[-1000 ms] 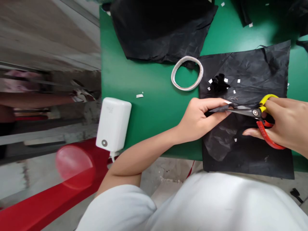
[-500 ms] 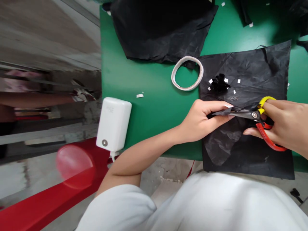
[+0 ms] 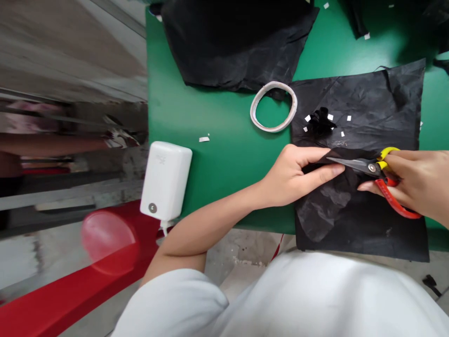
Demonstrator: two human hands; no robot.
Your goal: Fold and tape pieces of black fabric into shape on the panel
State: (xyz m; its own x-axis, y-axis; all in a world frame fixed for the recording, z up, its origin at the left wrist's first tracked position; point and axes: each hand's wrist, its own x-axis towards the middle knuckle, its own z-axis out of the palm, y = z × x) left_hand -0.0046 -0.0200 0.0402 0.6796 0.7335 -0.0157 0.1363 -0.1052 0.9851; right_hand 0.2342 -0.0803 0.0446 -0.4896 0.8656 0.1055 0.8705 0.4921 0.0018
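My left hand (image 3: 296, 175) pinches a small piece of black paper (image 3: 328, 199) between thumb and fingers above a larger black sheet (image 3: 365, 93) on the green table (image 3: 217, 117). My right hand (image 3: 417, 185) grips scissors (image 3: 372, 167) with one yellow and one red handle. Their dark blades point left and reach into the pinched paper next to my left fingertips.
A white ring of tape (image 3: 273, 112) lies left of the black sheet. More black sheet (image 3: 238, 37) covers the table's far side. A white charger block (image 3: 165, 180) sits at the table's left corner, above a red bar (image 3: 70, 290). Small white scraps dot the sheet.
The scissors and my right hand have shifted slightly down and right, and the blades have closed further. My left hand keeps its pinch on the paper.
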